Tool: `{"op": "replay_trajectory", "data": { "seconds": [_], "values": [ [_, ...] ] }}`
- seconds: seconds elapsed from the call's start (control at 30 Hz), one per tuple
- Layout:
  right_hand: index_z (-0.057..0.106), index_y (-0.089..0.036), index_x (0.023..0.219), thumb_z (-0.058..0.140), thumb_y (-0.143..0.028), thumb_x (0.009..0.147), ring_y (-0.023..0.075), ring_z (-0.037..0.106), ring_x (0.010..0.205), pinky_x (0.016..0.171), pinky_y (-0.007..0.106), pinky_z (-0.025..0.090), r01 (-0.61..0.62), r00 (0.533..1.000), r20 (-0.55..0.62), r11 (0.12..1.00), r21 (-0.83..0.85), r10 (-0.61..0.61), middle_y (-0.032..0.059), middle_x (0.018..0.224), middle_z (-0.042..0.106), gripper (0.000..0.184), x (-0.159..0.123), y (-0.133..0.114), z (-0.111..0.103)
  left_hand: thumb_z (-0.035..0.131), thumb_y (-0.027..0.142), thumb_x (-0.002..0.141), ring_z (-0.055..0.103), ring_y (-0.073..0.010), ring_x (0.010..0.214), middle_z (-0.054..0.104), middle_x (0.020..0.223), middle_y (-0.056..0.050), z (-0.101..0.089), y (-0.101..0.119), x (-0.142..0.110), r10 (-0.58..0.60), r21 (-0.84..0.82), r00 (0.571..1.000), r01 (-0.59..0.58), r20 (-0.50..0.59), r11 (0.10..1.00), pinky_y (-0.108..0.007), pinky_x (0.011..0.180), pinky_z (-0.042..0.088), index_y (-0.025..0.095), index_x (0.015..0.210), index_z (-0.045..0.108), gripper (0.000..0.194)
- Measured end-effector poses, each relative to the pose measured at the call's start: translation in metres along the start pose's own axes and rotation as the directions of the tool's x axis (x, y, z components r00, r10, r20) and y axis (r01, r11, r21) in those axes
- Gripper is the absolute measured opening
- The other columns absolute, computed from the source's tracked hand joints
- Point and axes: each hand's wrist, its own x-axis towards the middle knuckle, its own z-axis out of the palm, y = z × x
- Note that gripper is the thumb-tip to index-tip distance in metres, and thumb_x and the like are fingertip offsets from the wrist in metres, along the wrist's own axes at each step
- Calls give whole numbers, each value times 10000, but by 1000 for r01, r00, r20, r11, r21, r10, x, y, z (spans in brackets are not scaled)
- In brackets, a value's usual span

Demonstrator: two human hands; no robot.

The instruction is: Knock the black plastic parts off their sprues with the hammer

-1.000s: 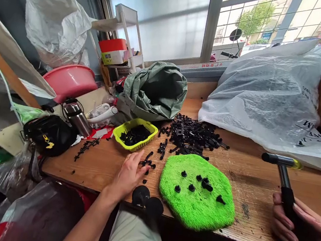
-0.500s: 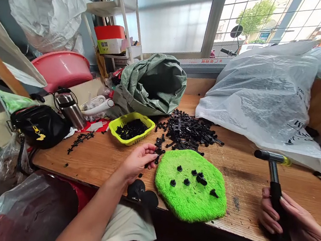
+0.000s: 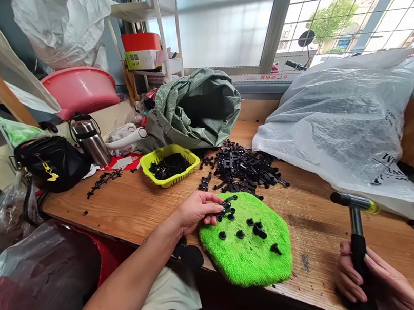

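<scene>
The left hand (image 3: 196, 213) partly hides the black piece (image 3: 228, 206) it holds.

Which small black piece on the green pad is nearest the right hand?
The rightmost piece, lying alone near the right edge of the pad; others sit farther left.

A pink basin (image 3: 80, 92) sits at left, above a steel flask (image 3: 94, 142) and black bag (image 3: 52, 162).

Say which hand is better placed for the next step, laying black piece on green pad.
Left hand, probably: it holds the black piece over the pad; the right hand, farther off, holds a hammer.
</scene>
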Motion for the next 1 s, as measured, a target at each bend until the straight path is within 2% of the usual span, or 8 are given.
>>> {"op": "replay_trajectory", "data": {
  "seconds": [0.27,0.5,0.7,0.87,1.0],
  "values": [
    [626,-256,848,584,-483,833,116,353,452,403,286,332,-22,1000,-7,1000,-22,22,-1,600,386,231,-4,-6,8,724,147,623,488,-38,343,542,499,53,0,-1,0,11,21,1000,-12,21,1000,-114,323,250,108,793,575,229],
    [624,-251,841,595,-473,823,116,349,459,409,294,311,-27,999,-19,999,-34,27,4,599,389,225,-4,-6,8,734,152,619,481,-30,340,547,499,53,-1,-1,0,1,-9,1000,-1,17,1000,-109,323,253,104,794,580,239],
    [609,-256,839,597,-473,810,121,330,442,390,287,317,-5,999,-55,997,-72,1,-8,593,379,219,-4,-5,9,692,101,655,480,-32,320,550,485,57,3,2,-2,-5,31,1000,5,-6,999,-107,307,258,105,782,576,172],
    [584,-251,819,617,-519,758,111,322,405,365,265,324,36,997,-65,983,-178,-48,-24,553,381,277,-3,-4,14,652,63,694,467,-19,299,558,509,62,6,4,-3,-12,49,1000,13,-18,999,-103,291,250,106,778,573,123],
    [548,-247,769,639,-611,709,113,326,365,339,256,302,122,988,-50,929,-350,-148,-39,502,390,380,-8,-11,23,651,52,700,452,-13,284,550,507,66,6,5,-2,-19,55,1000,20,-23,998,-100,280,240,106,758,567,115]
  ]
}}
